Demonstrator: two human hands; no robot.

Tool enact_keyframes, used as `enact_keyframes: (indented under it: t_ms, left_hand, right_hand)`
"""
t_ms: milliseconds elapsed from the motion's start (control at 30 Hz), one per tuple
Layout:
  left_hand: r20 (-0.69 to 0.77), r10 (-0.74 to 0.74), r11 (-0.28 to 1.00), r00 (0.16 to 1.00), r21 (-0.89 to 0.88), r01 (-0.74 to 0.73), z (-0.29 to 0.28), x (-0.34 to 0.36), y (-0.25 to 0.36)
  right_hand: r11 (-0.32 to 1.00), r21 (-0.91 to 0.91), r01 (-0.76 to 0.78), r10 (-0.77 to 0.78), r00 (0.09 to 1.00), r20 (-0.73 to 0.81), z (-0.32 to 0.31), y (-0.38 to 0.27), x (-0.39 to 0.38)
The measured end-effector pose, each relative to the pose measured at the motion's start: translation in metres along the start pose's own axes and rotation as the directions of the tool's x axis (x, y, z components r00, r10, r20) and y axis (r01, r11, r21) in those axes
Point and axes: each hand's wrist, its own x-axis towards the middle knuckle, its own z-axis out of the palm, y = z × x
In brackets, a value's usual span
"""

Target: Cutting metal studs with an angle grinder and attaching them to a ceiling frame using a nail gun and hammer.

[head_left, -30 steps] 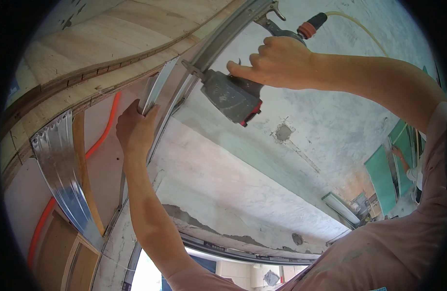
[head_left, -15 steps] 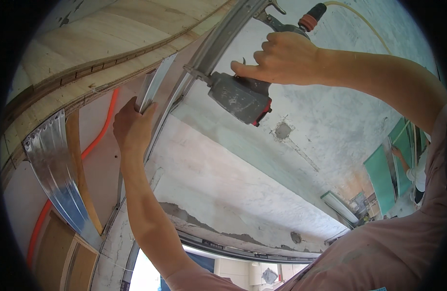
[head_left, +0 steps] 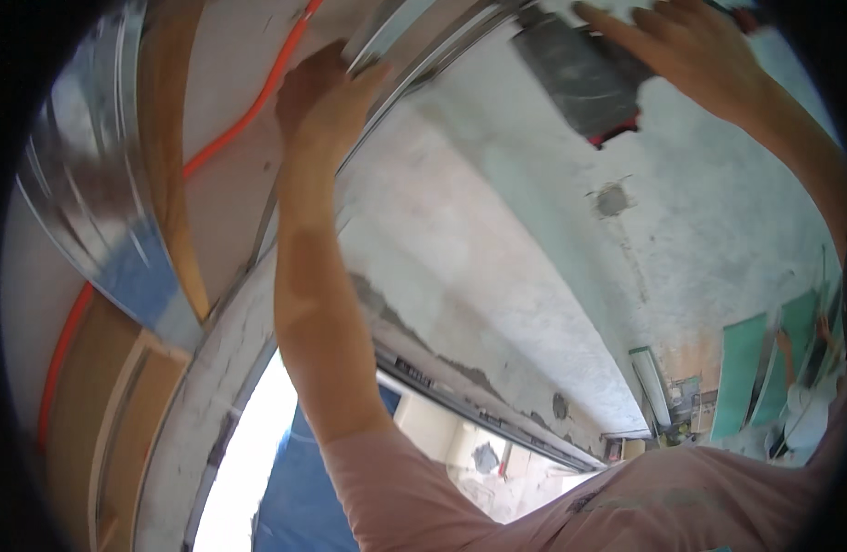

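Note:
Near the top of the head view, my left hand (head_left: 327,97) is closed round the lower end of a narrow shiny metal channel (head_left: 396,28). At the upper right my right hand (head_left: 690,46) grips a nail gun (head_left: 584,78) with a dark, scuffed body and a red trim at its lower end. Its index finger reaches along the tool. The gun's top and the far part of its handle are cut off by the picture edge. The gun hangs to the right of my left hand, apart from it.
On the left a wide ribbed metal strip (head_left: 102,156) bends down beside a wooden batten (head_left: 166,156). An orange conduit (head_left: 249,124) runs behind them. A grey plastered surface (head_left: 718,212) fills the right. At the lower right a co-worker (head_left: 805,414) stands by green boards (head_left: 743,368).
The view has swung, so both hands and the nail gun now sit higher and further right in the picture. The plywood edge has left the view. Both hands keep their hold.

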Motion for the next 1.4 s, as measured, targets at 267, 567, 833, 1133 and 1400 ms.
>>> enact_keyframes:
  t_ms: [267, 567, 833, 1133, 1400]
  left_hand:
    - [0.144, -0.195, 0.977, 0.97, -0.058, 0.205, -0.006, -0.014, -0.019]
    - [-0.48, -0.275, 0.958, 0.833, -0.063, 0.28, 0.047, -0.135, -0.022]
    - [0.914, -0.115, 0.452, 0.388, -0.3, 0.84, 0.177, -0.447, 0.23]
    - [0.861, -0.395, -0.026, -0.32, 0.338, 0.941, 0.151, -0.678, 0.283]
    - [0.761, -0.322, -0.341, -0.563, 0.462, 0.819, 0.209, -0.735, 0.297]
  right_hand:
    - [0.412, -0.365, -0.835, 0.375, -0.21, 0.903, -0.109, -0.107, 0.034]
    - [-0.254, -0.244, -0.936, -0.091, -0.228, 0.969, -0.18, -0.279, -0.071]
    - [-0.207, -0.65, -0.731, -0.363, -0.56, 0.745, -0.297, -0.456, -0.184]
    - [0.133, -0.854, -0.502, -0.698, -0.659, 0.279, -0.466, -0.537, -0.228]
    - [0.245, -0.81, -0.532, -0.859, -0.507, 0.073, -0.487, -0.545, -0.227]
